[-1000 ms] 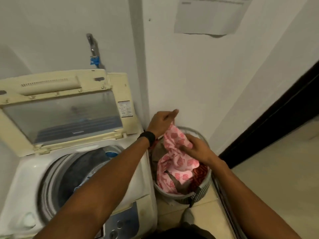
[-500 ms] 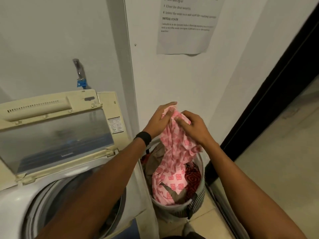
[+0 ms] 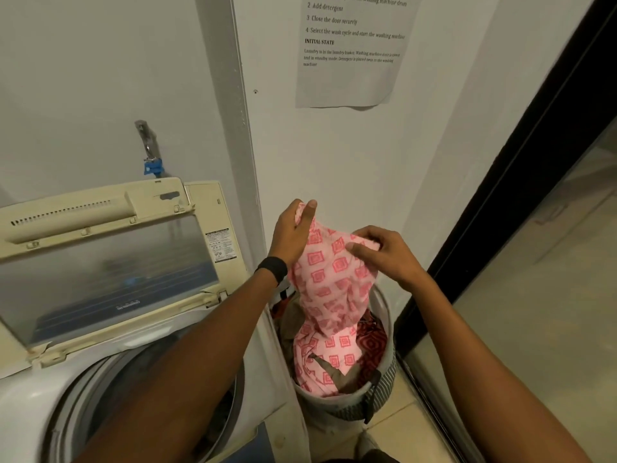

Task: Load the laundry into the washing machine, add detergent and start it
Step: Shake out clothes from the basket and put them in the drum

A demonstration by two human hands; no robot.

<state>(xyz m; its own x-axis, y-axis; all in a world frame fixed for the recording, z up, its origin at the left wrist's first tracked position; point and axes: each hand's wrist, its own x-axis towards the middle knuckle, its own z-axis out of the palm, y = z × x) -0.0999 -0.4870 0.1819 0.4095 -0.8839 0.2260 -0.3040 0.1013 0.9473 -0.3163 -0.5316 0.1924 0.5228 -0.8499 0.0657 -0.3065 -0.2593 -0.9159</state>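
both hands (image 3: 293,228) pinching pink cloth (image 3: 329,282) (above basket (image 3: 384,392))

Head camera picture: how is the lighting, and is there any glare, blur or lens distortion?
Head view: dim, even indoor light; a hazy sheen on the washing machine lid; on the wall notice large lines read, small print is soft; the pink patterned cloth is fairly sharp; the wide-angle lens tilts and bows the wall trim and dark door frame.
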